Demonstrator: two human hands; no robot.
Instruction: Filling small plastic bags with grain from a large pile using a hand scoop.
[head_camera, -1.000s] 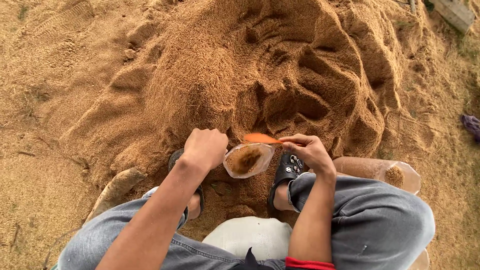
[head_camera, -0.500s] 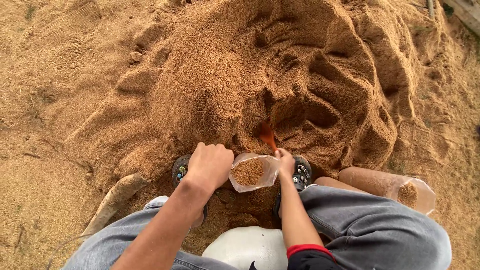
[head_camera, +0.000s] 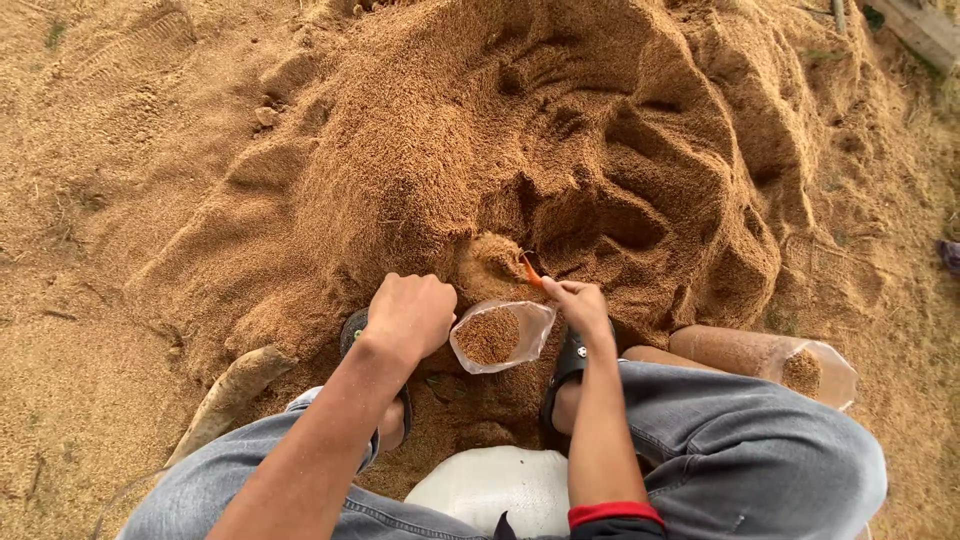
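Bag (head_camera: 500, 335), clear plastic, part-filled with brown husk, sat between both hands at the pile's foot | left hand (head_camera: 410, 315) fingers curled tight on its rim | right hand (head_camera: 580, 303) fingers pinched on orange scoop (head_camera: 530, 270) | scoop tip dug into sawdust pile (head_camera: 520, 150) beyond | white sack (head_camera: 490, 485) nearest, between knees | filled bags (head_camera: 770, 355) lay right.

Just one view here, a head cam looking steeply down from above the person's own lap. It faces forward and down, so the knees and forearms come up from the bottom edge and the big sawdust pile (head_camera: 540, 170) fills the top and middle. It's pretty close in: the left hand (head_camera: 410, 315) and right hand (head_camera: 580, 305) sit near the centre. There's no second view to share any part of the scene with.
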